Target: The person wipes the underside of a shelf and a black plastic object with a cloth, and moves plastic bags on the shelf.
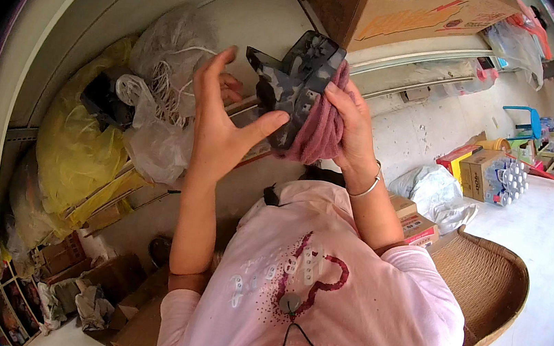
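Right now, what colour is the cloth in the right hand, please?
The cloth is dusty pink, shown best in the head view.

The head camera, left of a side-by-side pair, looked down from the wearer's head above the hands (pixel 219 126), near them; its wide fisheye also took in the pink shirt (pixel 374 282) on their near side, a shelf (pixel 251 14) beyond and pale floor (pixel 551 276) to their right
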Action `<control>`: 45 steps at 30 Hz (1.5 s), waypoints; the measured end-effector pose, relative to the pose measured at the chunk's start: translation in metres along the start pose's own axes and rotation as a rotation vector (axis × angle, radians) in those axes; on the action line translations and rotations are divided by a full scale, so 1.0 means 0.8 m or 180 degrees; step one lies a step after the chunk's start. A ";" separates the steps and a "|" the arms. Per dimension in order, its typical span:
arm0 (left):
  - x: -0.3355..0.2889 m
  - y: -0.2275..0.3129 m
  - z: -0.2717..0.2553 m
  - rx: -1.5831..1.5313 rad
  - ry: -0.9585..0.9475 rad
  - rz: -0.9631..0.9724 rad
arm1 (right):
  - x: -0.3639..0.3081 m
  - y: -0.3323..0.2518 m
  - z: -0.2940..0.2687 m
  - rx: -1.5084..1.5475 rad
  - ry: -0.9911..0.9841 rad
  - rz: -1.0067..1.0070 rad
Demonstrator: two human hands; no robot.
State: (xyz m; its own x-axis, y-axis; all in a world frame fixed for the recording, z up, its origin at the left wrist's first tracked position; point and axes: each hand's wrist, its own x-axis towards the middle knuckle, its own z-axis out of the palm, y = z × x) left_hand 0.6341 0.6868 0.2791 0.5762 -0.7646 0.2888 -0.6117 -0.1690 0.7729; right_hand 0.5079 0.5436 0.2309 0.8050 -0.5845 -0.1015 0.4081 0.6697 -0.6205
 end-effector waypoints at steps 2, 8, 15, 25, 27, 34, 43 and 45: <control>0.000 -0.015 0.010 -0.1135 -0.0008 -0.0270 | 0.000 0.003 -0.001 0.0059 -0.0087 0.0148; -0.006 -0.008 0.017 -0.2626 -0.0179 -0.0712 | -0.001 0.011 0.015 -0.0305 0.0071 -0.0148; 0.021 0.004 0.024 -0.1639 0.1145 -0.1005 | -0.011 -0.015 0.037 -0.3601 -0.0859 -0.2400; 0.007 -0.005 0.010 -0.1210 0.1076 -0.0788 | -0.001 -0.025 0.053 -0.4127 -0.0715 -0.2777; 0.016 -0.003 0.012 -0.1745 0.1711 -0.1307 | -0.012 -0.016 0.054 -0.4195 -0.1148 -0.2887; 0.032 0.013 -0.035 -0.2535 0.2342 -0.1172 | -0.020 0.020 0.009 -0.3844 -0.1919 -0.1919; -0.002 0.019 -0.021 -0.1922 0.0538 -0.0557 | -0.021 -0.026 0.042 -0.2259 -0.0815 -0.1883; -0.003 0.019 -0.018 -0.2309 0.0449 -0.0312 | -0.016 -0.026 0.042 -0.2625 -0.0754 -0.1944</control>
State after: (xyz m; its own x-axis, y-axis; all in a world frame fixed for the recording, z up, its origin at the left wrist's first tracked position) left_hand 0.6310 0.6955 0.2986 0.7036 -0.6719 0.2312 -0.0704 0.2578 0.9636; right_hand 0.5034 0.5521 0.2712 0.6613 -0.5537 0.5060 0.4249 -0.2794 -0.8610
